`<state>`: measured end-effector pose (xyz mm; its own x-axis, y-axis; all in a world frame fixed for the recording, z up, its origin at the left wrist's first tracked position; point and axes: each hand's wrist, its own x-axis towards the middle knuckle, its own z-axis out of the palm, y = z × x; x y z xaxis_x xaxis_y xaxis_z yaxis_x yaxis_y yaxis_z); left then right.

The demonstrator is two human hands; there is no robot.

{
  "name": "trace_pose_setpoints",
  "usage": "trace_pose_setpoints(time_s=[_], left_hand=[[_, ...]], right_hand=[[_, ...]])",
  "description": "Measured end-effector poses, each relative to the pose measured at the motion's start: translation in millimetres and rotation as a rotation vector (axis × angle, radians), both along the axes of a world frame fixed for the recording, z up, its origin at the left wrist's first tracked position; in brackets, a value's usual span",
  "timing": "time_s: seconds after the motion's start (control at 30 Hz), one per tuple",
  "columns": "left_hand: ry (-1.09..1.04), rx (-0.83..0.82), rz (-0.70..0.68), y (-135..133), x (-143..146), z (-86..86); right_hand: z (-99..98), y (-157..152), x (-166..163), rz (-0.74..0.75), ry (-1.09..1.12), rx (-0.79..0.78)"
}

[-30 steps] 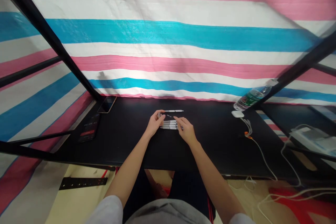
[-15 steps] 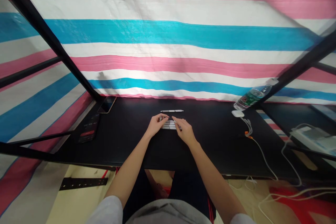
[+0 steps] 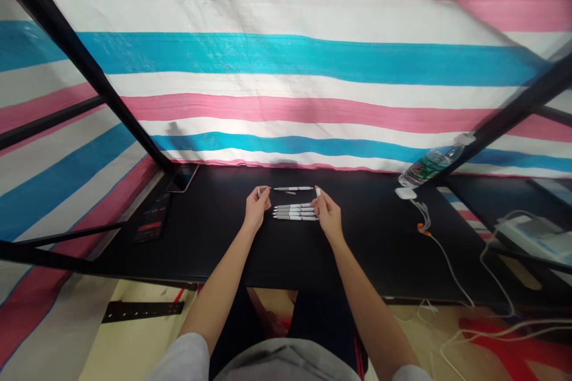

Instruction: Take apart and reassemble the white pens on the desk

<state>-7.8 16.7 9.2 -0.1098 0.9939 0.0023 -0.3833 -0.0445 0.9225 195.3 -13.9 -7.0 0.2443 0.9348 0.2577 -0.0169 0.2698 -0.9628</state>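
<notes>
Several white-and-grey pens (image 3: 292,213) lie side by side in a row on the black table (image 3: 214,214). Beyond the row, a single pen (image 3: 295,189) lies crosswise, with a small thin piece (image 3: 290,193) just below it. My left hand (image 3: 256,209), to the left of the pens, is closed with a small grey pen part (image 3: 259,193) between its fingertips, mostly hidden. At the right end of the row, my right hand (image 3: 329,217) is closed on a white pen barrel (image 3: 318,191) that sticks up from its fingers.
Two phones, one dark with a lit screen (image 3: 152,219) and another (image 3: 184,178) behind it, lie at the left. A plastic bottle (image 3: 424,168) leans at the back right beside a white charger (image 3: 406,193) and cables. Black frame posts and striped sheeting enclose the table.
My hands have moved apart from above the row, left hand leftward, right hand rightward. The row of pens and the small thin piece now show between them.
</notes>
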Motion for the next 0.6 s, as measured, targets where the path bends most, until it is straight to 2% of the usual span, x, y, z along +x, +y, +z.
trace_pose_setpoints(time_s=[0.1, 0.2, 0.4, 0.6], left_hand=[[0.002, -0.001, -0.012, -0.2, 0.3, -1.2], [-0.012, -0.009, -0.017, -0.4, 0.1, -1.8], [-0.003, -0.01, -0.022, -0.8, 0.6, -0.6], [0.003, -0.008, -0.02, 0.0, 0.7, -1.9]], right_hand=[[-2.0, 8.0, 1.7, 0.112, 0.355, -0.151], [-2.9, 13.7, 5.3, 0.155, 0.52, -0.195], [-3.5, 14.8, 8.4, 0.15, 0.626, -0.225], [-2.4, 13.1, 7.8, 0.171, 0.608, -0.214]])
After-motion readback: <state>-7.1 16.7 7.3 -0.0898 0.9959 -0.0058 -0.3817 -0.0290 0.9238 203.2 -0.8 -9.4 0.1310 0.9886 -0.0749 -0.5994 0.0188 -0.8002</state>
